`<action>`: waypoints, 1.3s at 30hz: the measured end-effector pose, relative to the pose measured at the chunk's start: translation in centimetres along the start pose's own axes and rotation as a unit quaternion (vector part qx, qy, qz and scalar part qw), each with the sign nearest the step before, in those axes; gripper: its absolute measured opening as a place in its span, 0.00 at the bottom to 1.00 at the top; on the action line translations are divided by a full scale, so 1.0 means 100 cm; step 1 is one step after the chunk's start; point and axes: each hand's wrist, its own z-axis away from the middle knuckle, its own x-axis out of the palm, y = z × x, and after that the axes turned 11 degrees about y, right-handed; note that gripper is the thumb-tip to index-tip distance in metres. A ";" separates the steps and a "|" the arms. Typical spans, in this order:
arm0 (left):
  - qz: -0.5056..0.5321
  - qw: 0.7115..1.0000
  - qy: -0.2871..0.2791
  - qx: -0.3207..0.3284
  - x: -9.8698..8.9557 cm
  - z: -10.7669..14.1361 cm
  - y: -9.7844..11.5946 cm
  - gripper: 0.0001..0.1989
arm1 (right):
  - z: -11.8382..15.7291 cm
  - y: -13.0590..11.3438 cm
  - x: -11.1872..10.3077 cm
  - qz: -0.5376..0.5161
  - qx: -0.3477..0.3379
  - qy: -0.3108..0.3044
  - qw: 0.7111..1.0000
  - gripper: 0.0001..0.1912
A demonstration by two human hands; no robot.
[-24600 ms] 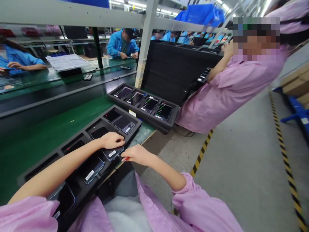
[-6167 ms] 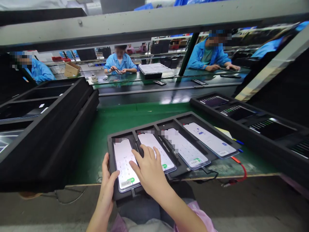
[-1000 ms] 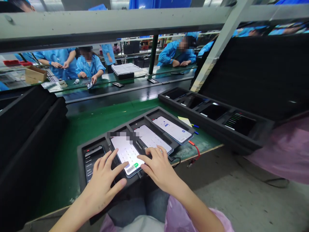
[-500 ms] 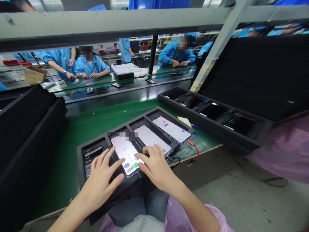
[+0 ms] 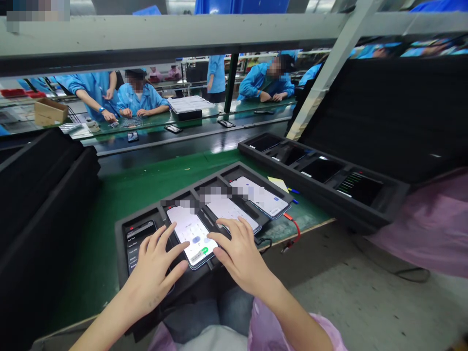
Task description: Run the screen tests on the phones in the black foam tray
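Observation:
A black foam tray (image 5: pixel 120 243) lies at the table's near edge with several smartphones in its slots. My left hand (image 5: pixel 155 258), fingers spread, hovers over the left side of a lit smartphone (image 5: pixel 190 226) showing a dial keypad. At that phone's right edge is my right hand (image 5: pixel 239 248), fingers apart, index fingertip at the keypad. Partly under my left hand lies a phone with a dark menu screen (image 5: pixel 139 239). Two more white-screened phones sit to the right: a keypad phone (image 5: pixel 228 207) and the rightmost phone (image 5: pixel 261 196).
A red cable (image 5: pixel 298 226) hangs from the tray's right end, near a yellow note (image 5: pixel 278 184) and blue pens. Black foam trays are stacked at left (image 5: pixel 47 195); another tray (image 5: pixel 387 209) holds dark phones at right. Co-workers in blue sit beyond the conveyor (image 5: pixel 201 136).
A keypad key on the phone between my hands now looks highlighted, and the typed text has changed. My right fingers have shifted slightly; my left hand is nearly still. A background person has moved right.

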 end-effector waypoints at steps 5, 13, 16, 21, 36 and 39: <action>0.004 0.999 0.025 0.023 0.001 0.003 0.002 0.20 | 0.003 0.004 0.003 0.008 0.003 -0.024 1.000 0.22; 0.005 0.999 0.029 0.044 0.001 0.004 0.004 0.19 | 0.005 0.003 0.001 -0.008 0.017 -0.003 1.000 0.21; 0.004 0.999 0.014 0.034 0.002 0.004 0.003 0.19 | 0.004 0.002 -0.002 -0.010 0.009 0.000 1.000 0.22; 0.003 0.999 0.030 0.032 0.000 0.005 0.005 0.19 | 0.003 0.002 0.001 0.019 -0.002 -0.025 1.000 0.21; -0.080 0.981 0.173 0.032 0.004 0.033 0.010 0.23 | 0.013 0.105 -0.031 0.089 0.241 0.220 0.941 0.26; -0.112 0.955 0.276 0.008 0.014 0.047 0.034 0.32 | 0.017 0.163 -0.033 0.004 0.374 0.242 0.895 0.33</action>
